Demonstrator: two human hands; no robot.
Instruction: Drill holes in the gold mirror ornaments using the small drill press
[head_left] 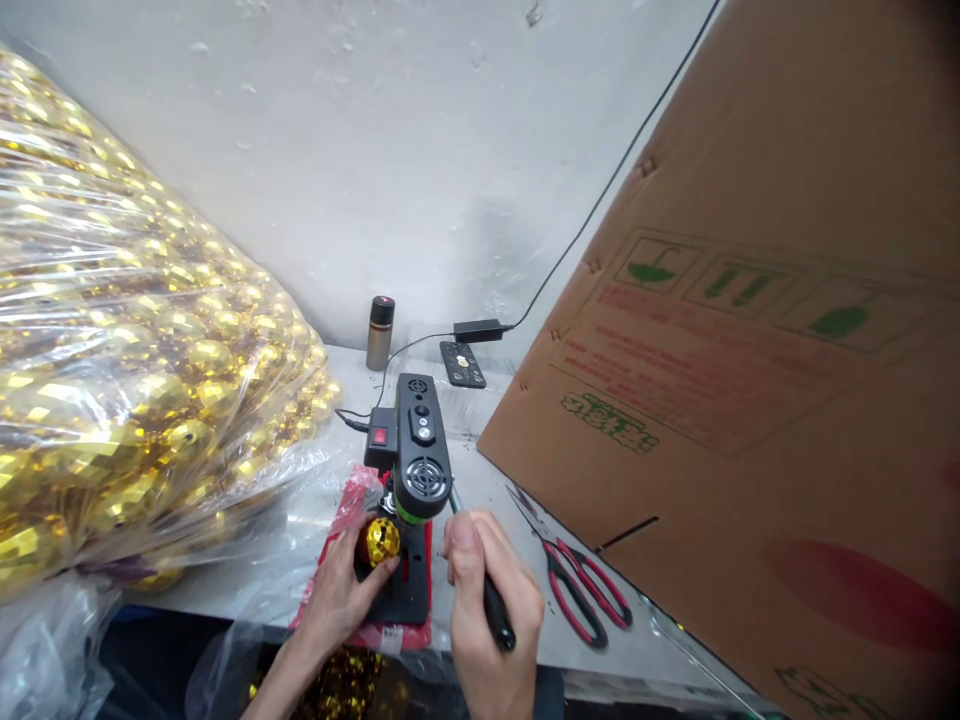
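My left hand is closed round a faceted gold ball, thumb on one side and fingers on the other, over the black base plate of a small black machine. A red sheet lies beneath that base. To the right of the machine, my right hand is wrapped round a black-handled lever whose metal rod runs up toward the machine's head. Red-and-black scissors lie partly open on the table to the right of this hand.
A clear bag of gold balls bulges at the left. A large cardboard box leans in from the right. Behind the machine are a bottle, a phone and a power adapter with cables. More gold balls show below the table edge.
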